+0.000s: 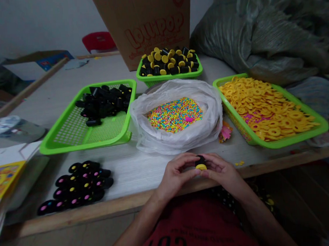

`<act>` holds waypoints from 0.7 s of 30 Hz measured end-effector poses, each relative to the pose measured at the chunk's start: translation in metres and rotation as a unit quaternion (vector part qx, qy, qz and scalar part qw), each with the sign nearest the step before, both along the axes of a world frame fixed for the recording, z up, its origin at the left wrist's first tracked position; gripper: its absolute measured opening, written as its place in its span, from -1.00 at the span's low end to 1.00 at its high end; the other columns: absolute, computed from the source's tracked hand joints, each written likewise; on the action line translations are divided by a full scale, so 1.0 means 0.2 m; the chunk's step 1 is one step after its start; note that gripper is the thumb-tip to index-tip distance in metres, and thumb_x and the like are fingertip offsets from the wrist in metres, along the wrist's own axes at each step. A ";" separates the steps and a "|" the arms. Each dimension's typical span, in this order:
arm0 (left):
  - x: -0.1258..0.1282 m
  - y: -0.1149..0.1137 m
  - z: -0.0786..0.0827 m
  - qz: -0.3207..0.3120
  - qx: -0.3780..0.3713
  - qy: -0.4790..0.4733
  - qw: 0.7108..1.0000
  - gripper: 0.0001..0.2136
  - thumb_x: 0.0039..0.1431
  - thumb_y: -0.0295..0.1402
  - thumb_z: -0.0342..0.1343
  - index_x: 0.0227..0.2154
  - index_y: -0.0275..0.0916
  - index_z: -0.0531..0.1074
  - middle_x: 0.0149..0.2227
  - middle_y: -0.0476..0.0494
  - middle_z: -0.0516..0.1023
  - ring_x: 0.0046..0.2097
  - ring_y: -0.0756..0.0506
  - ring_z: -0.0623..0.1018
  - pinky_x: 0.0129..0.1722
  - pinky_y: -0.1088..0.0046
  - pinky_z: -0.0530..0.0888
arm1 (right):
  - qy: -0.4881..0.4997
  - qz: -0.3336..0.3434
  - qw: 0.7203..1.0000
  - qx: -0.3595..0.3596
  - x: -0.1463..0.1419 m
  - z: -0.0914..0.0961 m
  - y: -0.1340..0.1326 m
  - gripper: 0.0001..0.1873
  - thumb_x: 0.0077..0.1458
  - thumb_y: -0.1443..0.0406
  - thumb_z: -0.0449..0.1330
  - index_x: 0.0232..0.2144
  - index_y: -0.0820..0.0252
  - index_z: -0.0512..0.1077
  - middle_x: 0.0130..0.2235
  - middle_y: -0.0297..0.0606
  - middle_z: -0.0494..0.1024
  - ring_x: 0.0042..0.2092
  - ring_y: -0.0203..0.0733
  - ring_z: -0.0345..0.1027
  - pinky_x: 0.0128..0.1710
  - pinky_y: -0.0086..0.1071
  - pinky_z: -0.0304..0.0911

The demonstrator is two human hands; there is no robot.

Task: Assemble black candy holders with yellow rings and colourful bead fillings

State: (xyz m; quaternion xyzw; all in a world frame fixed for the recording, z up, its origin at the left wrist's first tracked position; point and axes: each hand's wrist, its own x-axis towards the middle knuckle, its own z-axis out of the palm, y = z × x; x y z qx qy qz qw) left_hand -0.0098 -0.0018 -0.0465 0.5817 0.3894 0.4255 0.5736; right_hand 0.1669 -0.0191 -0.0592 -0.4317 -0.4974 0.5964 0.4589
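Observation:
My left hand [175, 173] and my right hand [220, 168] meet above the table's front edge, with the fingers of both pressed on a small black cylinder with a yellow end [200, 163]. Just ahead of them lies a white plastic bag [143, 133] holding multicoloured beads [174, 115]. To the left, a green mesh basket [82, 146] holds loose black pieces [103, 104]. Several black pieces with pink and yellow dots [76, 187] lie in rows on the table. Green baskets hold yellow rings [266, 109] and black-and-yellow pieces [167, 59].
The white board table [123, 177] has a wooden front edge. Behind it stands a cardboard box printed "Lollipop" [147, 24], and a grey sack [259, 32] bulges at the right. Books and papers [3, 181] overlap the left side, beside a wooden rod [28, 86].

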 end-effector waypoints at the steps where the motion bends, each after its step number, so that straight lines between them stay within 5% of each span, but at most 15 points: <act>1: 0.00 0.00 0.00 0.001 0.013 0.016 1.000 -0.77 0.00 -0.39 0.27 -0.23 -0.22 0.54 -0.10 -0.18 0.50 -0.04 -0.13 0.48 -0.02 0.33 0.44 | -0.014 0.007 1.000 0.002 0.01 0.00 0.01 -0.56 -0.06 0.23 0.30 -0.05 -0.02 0.43 -0.03 -0.27 0.43 -0.01 -0.20 0.36 -0.01 -0.28 0.33; 5: 0.00 -0.01 0.00 -0.013 0.051 0.053 0.997 -0.74 0.03 -0.37 0.24 -0.17 -0.21 0.51 -0.05 -0.20 0.48 0.00 -0.15 0.46 0.03 0.26 0.41 | -0.041 0.002 0.999 0.001 0.03 0.01 0.01 -0.55 -0.05 0.19 0.29 -0.05 0.03 0.43 -0.03 -0.24 0.46 -0.07 -0.21 0.39 -0.08 -0.28 0.38; 9: 0.01 -0.01 0.00 -0.020 0.024 -0.009 0.999 -0.47 -0.05 -0.41 0.30 0.05 -0.15 0.35 0.06 -0.21 0.39 0.04 -0.16 0.44 0.03 0.27 0.43 | 0.049 -0.007 0.998 -0.035 0.01 0.02 -0.01 -0.56 -0.02 0.22 0.28 -0.03 0.00 0.38 -0.05 -0.25 0.51 -0.10 -0.19 0.43 -0.07 -0.25 0.37; 12: 0.01 0.00 0.00 -0.019 0.012 -0.015 1.000 -0.55 -0.04 -0.39 0.30 -0.03 -0.19 0.41 -0.01 -0.18 0.44 0.01 -0.15 0.47 0.03 0.28 0.44 | 0.095 -0.003 0.994 -0.044 -0.01 0.02 -0.03 -0.57 0.02 0.24 0.25 -0.01 -0.02 0.35 0.03 -0.24 0.45 -0.04 -0.16 0.41 -0.01 -0.20 0.33; 17: 0.01 -0.01 -0.01 -0.013 -0.006 0.007 1.000 -0.54 -0.07 -0.35 0.32 -0.05 -0.25 0.41 -0.09 -0.18 0.51 -0.08 -0.15 0.52 -0.02 0.27 0.47 | -0.016 -0.014 1.000 0.001 0.03 0.00 -0.05 -0.48 0.02 0.25 0.25 0.07 -0.02 0.32 0.14 -0.21 0.29 0.01 -0.20 0.33 0.02 -0.30 0.29; 21: 0.01 -0.02 0.01 -0.044 0.011 0.028 0.999 -0.53 -0.04 -0.35 0.30 -0.01 -0.23 0.38 -0.07 -0.17 0.51 -0.07 -0.14 0.52 -0.02 0.29 0.46 | 0.010 0.058 0.998 -0.020 0.09 -0.01 -0.05 -0.43 0.03 0.27 0.24 0.11 -0.08 0.26 0.11 -0.25 0.31 0.01 -0.21 0.33 0.05 -0.28 0.27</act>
